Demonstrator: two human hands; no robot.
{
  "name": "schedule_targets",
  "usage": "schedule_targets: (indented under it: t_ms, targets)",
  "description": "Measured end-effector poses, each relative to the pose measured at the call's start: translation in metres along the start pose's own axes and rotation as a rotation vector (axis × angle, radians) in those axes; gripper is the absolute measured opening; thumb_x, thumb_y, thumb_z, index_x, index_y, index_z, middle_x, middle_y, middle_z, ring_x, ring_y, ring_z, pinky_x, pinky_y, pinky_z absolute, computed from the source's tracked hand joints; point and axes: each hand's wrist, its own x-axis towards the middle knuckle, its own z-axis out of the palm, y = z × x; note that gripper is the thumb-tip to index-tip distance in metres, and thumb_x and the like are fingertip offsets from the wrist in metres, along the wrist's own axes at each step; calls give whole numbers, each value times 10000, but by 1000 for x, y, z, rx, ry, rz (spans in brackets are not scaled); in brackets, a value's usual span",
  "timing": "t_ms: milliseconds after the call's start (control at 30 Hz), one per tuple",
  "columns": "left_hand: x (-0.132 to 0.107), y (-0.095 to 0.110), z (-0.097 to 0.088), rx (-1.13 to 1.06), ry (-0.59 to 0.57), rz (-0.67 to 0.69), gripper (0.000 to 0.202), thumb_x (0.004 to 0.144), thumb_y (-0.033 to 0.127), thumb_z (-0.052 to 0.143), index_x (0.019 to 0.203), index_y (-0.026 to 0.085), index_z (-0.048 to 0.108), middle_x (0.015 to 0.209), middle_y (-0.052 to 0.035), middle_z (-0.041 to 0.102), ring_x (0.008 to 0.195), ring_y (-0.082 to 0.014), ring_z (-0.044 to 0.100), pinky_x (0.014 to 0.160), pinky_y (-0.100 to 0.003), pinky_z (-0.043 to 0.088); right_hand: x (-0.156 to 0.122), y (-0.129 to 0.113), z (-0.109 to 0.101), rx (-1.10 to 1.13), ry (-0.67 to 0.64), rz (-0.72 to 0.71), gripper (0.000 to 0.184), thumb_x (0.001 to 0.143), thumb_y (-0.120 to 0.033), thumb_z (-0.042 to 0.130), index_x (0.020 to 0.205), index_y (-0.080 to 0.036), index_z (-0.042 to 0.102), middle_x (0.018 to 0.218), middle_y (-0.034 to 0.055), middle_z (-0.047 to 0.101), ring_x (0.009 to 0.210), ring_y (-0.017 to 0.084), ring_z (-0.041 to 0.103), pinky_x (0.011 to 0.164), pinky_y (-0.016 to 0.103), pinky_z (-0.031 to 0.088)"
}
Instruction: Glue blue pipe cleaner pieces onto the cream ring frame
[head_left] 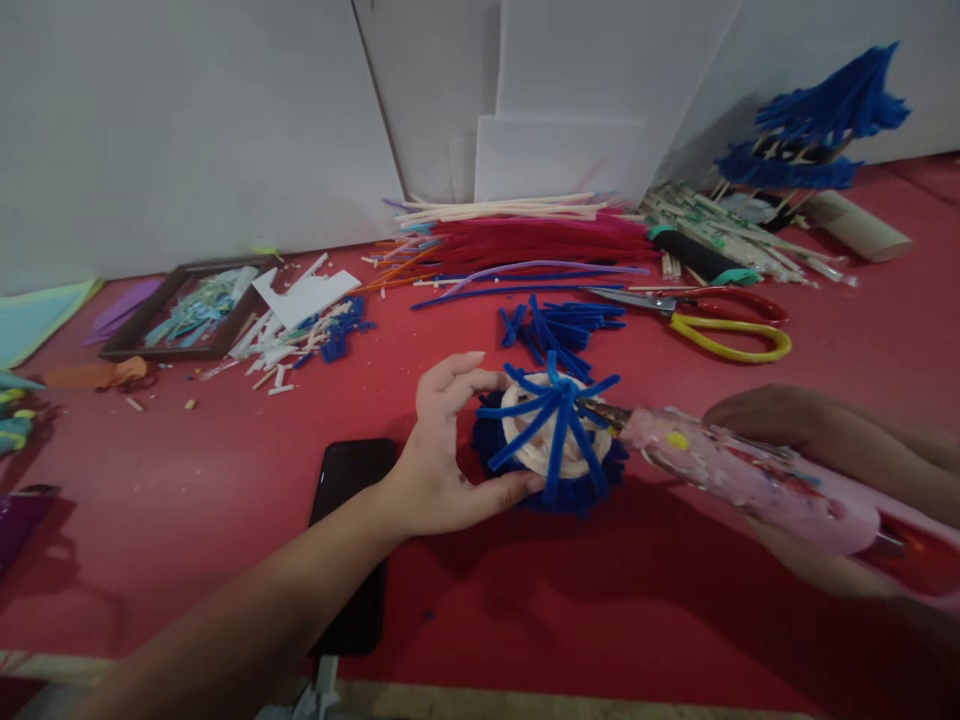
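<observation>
My left hand [442, 460] grips a small round craft piece [551, 440] on the red table [225, 520]: a white ring wrapped in blue pipe cleaners that cross over its top. Thumb and fingers pinch its left side. My right hand [817, 470] holds a pink hot glue gun [750, 475], its nozzle touching the right side of the craft piece.
Cut blue pipe cleaner pieces [562, 325] lie just behind. Scissors [705, 315] with red and yellow handles lie at right. A pile of red and pink pipe cleaners [525, 240], a black phone [352, 540] under my left arm, a wooden frame [187, 310] at left.
</observation>
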Motion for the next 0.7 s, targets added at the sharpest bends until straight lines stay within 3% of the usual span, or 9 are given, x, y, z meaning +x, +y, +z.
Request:
schedule_targets:
  t_ms: [133, 333, 533, 700]
  targets:
    - [0, 2, 0, 35, -4, 20, 577, 851, 470, 768, 1319, 302, 475, 1282, -143, 535, 1376, -378, 499, 1110, -637, 511, 0, 3, -1, -41, 13, -25, 117, 957, -335, 485, 1010, -331, 590, 872, 3, 717, 740, 203, 719, 745, 326, 579]
    - [2, 3, -2, 35, -2, 37, 528, 865, 490, 751, 1275, 291, 482, 1218, -135, 535, 1357, -373, 502, 1091, -614, 526, 4, 4, -2, -34, -9, -69, 121, 988, -317, 450, 991, -314, 571, 858, -4, 710, 725, 182, 710, 729, 315, 579]
    - [5, 6, -4, 25, -25, 26, 528, 861, 446, 782, 1268, 282, 487, 1182, -120, 549, 1218, -317, 596, 1018, -540, 585, 6, 0, 0, -31, 30, -68, 125, 975, -263, 460, 983, -302, 579, 863, -1, 715, 778, 159, 720, 735, 287, 570]
    - [6, 8, -2, -106, -10, -21, 529, 844, 344, 799, 1253, 278, 471, 1170, -89, 609, 1140, -268, 655, 1000, -473, 578, 0, 7, 2, 50, 8, 0, 99, 927, -364, 543, 980, -310, 606, 852, 13, 718, 749, 200, 720, 678, 330, 558]
